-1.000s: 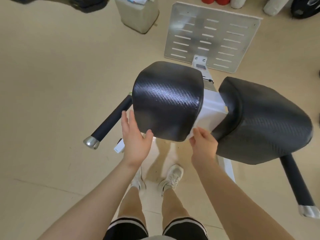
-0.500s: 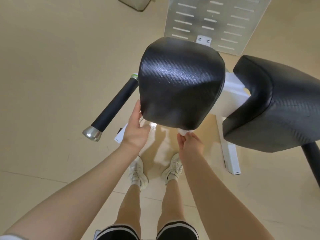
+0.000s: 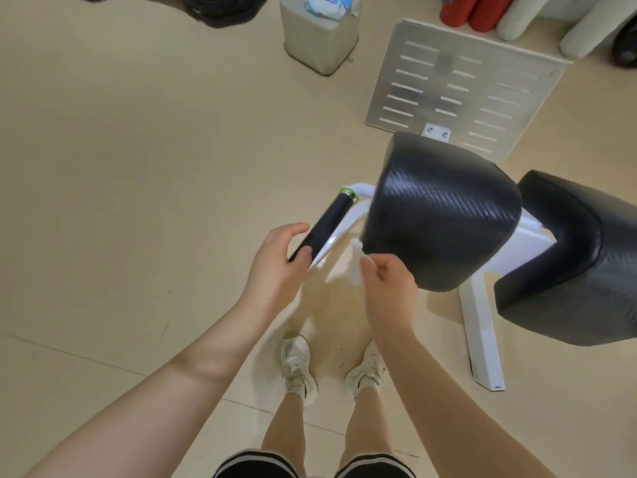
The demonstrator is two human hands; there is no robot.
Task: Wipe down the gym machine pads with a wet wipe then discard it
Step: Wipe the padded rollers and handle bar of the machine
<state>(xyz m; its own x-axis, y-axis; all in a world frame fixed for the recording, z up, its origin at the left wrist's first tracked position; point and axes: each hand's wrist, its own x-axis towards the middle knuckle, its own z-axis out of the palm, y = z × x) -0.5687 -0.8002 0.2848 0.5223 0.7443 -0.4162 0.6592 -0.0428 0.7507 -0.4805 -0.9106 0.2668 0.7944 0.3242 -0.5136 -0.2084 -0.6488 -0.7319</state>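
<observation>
Right hand (image 3: 387, 288): fingers curled, pinching a crumpled white wet wipe (image 3: 355, 267) just below the lower front corner of the near black textured vinyl pad (image 3: 441, 215).
Left hand (image 3: 275, 267): fingers loosely curved and spread, empty, in front of the lower end of the black foam-covered handle bar (image 3: 327, 224); contact not clear.
Wipe position: at the near pad's edge, seemingly off the surface; somewhat blurred.
Second pad: larger black textured vinyl pad (image 3: 579, 257) to the right, no hand near it.
Discard spot: grey-white rectangular bin (image 3: 319, 39) well apart across the beige floor, a blue-and-white wipe packet (image 3: 327, 4) on top.
Progress: no wet sheen legible on either pad, so wiped share impossible to judge; probably mid-wipe or finishing the near pad.
Left to do: discard certainly; possibly the right pad.
</observation>
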